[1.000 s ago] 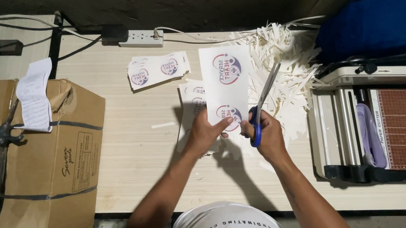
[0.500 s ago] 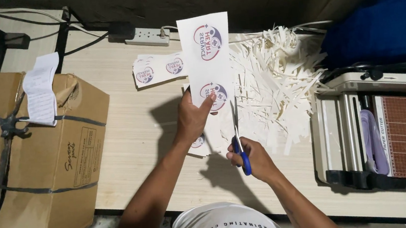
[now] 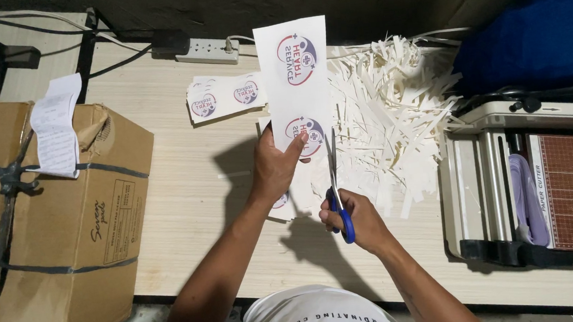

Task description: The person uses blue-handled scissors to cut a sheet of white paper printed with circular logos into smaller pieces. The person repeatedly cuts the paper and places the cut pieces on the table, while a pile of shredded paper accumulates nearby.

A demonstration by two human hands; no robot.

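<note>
Nearest the viewer, the right hand (image 3: 357,220) is closed through the blue handles of a pair of scissors (image 3: 335,184); the blades run up from the hand, nearly closed, along the lower right edge of the printed strip (image 3: 296,84); the left hand (image 3: 275,167), just left of the scissors, is clamped on the strip's lower end, thumb on the front over the lower round emblem; the strip is held upright above the bench (image 3: 187,211), a long white sheet bearing two red-and-blue round emblems, its top edge reaching past the bench's far edge; beneath the strip, more printed sheets (image 3: 283,203) lie flat on the bench, partly hidden by the left hand; right of the strip, a heap of white paper offcuts (image 3: 393,117) covers the bench; further right of the strip stands a paper trimmer (image 3: 530,181) with a brown gridded bed; left of the strip, at the bench's end, sits a strapped cardboard box (image 3: 50,223) with a white slip on its top; beyond, just left of the strip, a small stack of cut stickers (image 3: 225,96) lies on the bench; farthest, beside the strip's top, a white power strip (image 3: 208,50) rests at the bench's rear edge.
</note>
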